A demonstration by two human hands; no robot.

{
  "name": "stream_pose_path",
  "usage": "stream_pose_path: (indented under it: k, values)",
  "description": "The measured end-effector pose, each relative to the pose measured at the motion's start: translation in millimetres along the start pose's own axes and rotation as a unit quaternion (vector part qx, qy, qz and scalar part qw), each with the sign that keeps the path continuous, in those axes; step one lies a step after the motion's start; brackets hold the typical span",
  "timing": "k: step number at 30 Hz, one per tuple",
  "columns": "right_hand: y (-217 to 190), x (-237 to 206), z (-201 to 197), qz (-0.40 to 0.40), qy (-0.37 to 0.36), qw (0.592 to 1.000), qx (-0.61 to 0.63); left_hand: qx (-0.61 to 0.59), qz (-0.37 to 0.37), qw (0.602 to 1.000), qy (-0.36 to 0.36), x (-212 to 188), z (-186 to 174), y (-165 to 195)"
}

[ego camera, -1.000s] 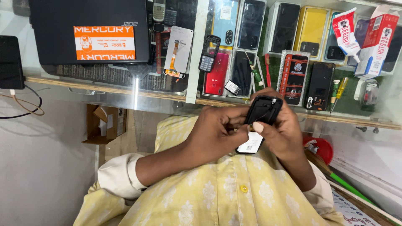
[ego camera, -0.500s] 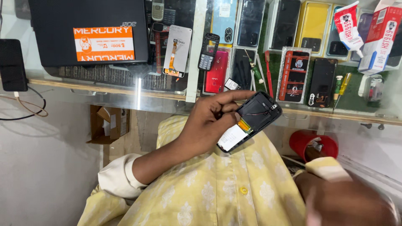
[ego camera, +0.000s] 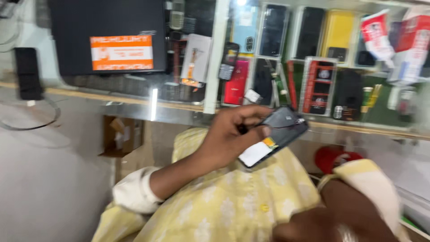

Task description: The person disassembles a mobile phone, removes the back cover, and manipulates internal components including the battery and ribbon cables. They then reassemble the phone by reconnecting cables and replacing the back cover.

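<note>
My left hand (ego camera: 228, 136) is raised in front of my yellow shirt and grips a dark mobile phone (ego camera: 280, 132) with its back open, a white and yellow patch showing at its lower end. The thumb and fingers pinch the phone's left edge, and the phone is tilted. My right hand (ego camera: 322, 219) is low at the bottom right, close to the camera and blurred, with a pale yellow cuff (ego camera: 367, 179) above it. It is apart from the phone, and I cannot make out its fingers.
A glass display counter (ego camera: 179, 110) runs across the view, with several phones, cases and boxes (ego camera: 313, 85) under it. A black box with an orange label (ego camera: 121, 51) lies on the left, next to a dark phone with a cable (ego camera: 27, 74). A cardboard box (ego camera: 121, 134) sits below the counter, and a red object (ego camera: 336, 157) shows at the right.
A second ago both hands worked on the phone. The right hand has let go and dropped to the lower right; the left hand alone now holds the phone, tilted.
</note>
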State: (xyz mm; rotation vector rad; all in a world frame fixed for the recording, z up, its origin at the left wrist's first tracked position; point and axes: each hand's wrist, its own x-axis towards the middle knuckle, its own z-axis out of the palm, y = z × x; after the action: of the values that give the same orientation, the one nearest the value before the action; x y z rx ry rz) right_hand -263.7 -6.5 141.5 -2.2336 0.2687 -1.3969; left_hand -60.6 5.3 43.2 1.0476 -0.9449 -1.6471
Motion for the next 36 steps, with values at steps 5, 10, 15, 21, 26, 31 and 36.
stream_pose_path:
  k: [5, 10, 15, 21, 26, 31, 36]
  values:
    - [34, 0, 10, 0.215, 0.081, 0.97, -0.076, 0.03, 0.046, 0.998, -0.007, -3, -5, 1]
    - [63, -24, 21, 0.493, 0.084, 0.855, 0.138, 0.027, 0.075, 0.997, 0.019, -1, -1, 2]
    - [73, -58, 22, 0.507, 0.08, 0.847, 0.137, 0.167, 0.062, 0.982, 0.058, 3, 2, 11]
    - [77, -69, 31, 0.475, 0.131, 0.853, 0.17, 0.218, 0.116, 0.967, 0.067, 2, 0, 22]
    - [80, -70, 37, 0.472, 0.154, 0.832, 0.246, 0.218, 0.089, 0.97, 0.057, 2, -2, 23]
    - [93, -67, 21, 0.464, 0.051, 0.866, 0.182, 0.212, 0.095, 0.972, 0.03, 3, -6, 20]
    - [104, -64, 14, 0.431, -0.021, 0.887, 0.164, 0.22, 0.105, 0.97, 0.023, 3, -5, 18]
